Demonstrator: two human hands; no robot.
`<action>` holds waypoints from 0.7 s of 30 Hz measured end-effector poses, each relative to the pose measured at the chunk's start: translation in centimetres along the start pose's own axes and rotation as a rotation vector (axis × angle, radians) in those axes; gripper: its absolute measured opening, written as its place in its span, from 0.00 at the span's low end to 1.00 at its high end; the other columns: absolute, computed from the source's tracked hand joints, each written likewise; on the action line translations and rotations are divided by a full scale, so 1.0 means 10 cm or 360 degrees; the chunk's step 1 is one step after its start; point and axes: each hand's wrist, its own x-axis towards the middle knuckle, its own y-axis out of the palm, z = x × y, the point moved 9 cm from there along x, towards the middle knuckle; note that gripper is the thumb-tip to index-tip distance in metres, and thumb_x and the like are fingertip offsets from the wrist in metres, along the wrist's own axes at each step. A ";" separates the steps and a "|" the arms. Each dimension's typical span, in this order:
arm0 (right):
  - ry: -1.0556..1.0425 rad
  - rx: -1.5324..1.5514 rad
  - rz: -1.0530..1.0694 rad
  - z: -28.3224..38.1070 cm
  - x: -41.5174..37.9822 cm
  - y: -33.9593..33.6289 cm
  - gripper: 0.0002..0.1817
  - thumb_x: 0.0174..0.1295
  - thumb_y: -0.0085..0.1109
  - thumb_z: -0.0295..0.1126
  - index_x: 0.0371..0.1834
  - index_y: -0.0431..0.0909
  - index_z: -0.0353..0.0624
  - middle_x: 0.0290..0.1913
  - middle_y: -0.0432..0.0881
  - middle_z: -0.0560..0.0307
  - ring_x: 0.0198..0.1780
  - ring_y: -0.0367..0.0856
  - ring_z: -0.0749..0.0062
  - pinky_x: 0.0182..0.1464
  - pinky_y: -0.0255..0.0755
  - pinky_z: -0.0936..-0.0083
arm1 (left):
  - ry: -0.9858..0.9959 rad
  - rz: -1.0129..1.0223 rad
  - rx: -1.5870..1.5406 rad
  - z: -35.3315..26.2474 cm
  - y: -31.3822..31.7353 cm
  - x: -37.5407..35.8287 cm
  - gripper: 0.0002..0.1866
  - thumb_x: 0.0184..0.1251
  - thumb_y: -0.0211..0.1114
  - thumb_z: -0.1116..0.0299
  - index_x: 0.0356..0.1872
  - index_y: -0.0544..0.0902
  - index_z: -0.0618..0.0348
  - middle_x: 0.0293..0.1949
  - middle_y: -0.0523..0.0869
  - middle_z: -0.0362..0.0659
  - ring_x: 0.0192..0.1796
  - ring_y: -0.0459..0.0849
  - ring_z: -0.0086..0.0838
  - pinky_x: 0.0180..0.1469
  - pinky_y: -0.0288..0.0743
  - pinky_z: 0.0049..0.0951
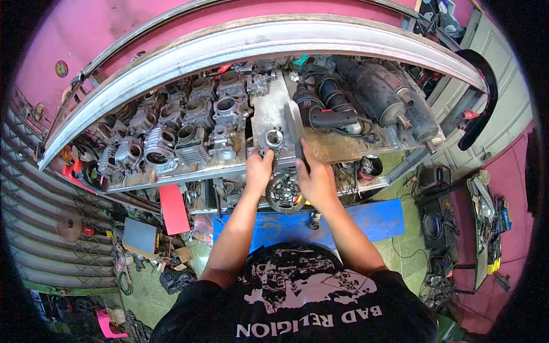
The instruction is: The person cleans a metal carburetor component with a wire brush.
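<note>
- Nearest, well on the near side of the metal ring part, is the person's dark shirt with pale print and the words BAD RELIGION.
- A blue board lies lower than the ring part, on its near side.
- A perforated round disc sits below the ring part, at the near edge of the table.
- The left hand is at the near side of the ring part, its fingers drawn narrow on that part's near edge; exactly how the tips grip cannot be told.
- The right hand is near the ring part, to its right, with its fingers closed around the near end of a long flat bar.
- The ring part itself is at the near portion of the table, its round opening facing up; the bar runs just to its right and reaches farther away than it.
- Left of the ring part stand rows of metal cylinder blocks, many with open bores.
- Right of it, a corded power tool lies on the table, and farther right are dark, worn canisters.
- Beyond it, a pale curved beam crosses in front of a pink wall.
</note>
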 end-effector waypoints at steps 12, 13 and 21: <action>-0.0012 -0.0467 0.0395 -0.02 -0.48 0.28 0.37 0.68 0.64 0.34 0.80 0.64 0.42 0.41 0.88 0.43 0.41 0.83 0.50 0.49 0.68 0.57 | 0.0170 0.0032 0.0310 0.20 -0.05 -0.02 0.25 0.77 0.59 0.53 0.50 0.83 0.73 0.38 0.89 0.64 0.50 0.89 0.57 0.51 0.79 0.48; -0.0199 -0.0408 0.0213 -0.01 -0.63 0.31 0.38 0.68 0.64 0.34 0.81 0.62 0.41 0.43 0.87 0.43 0.42 0.82 0.50 0.49 0.68 0.57 | 0.0234 0.0021 0.0227 0.22 -0.06 -0.02 0.25 0.77 0.59 0.53 0.49 0.83 0.73 0.37 0.89 0.64 0.48 0.90 0.56 0.50 0.79 0.47; -0.0155 -0.0392 -0.0012 0.12 -0.34 0.51 0.38 0.69 0.61 0.36 0.82 0.60 0.40 0.34 0.83 0.48 0.40 0.77 0.55 0.52 0.60 0.57 | -0.0554 0.0262 -0.0839 0.46 0.06 -0.17 0.14 0.77 0.64 0.58 0.34 0.82 0.55 0.16 0.71 0.31 0.11 0.64 0.18 0.14 0.51 0.28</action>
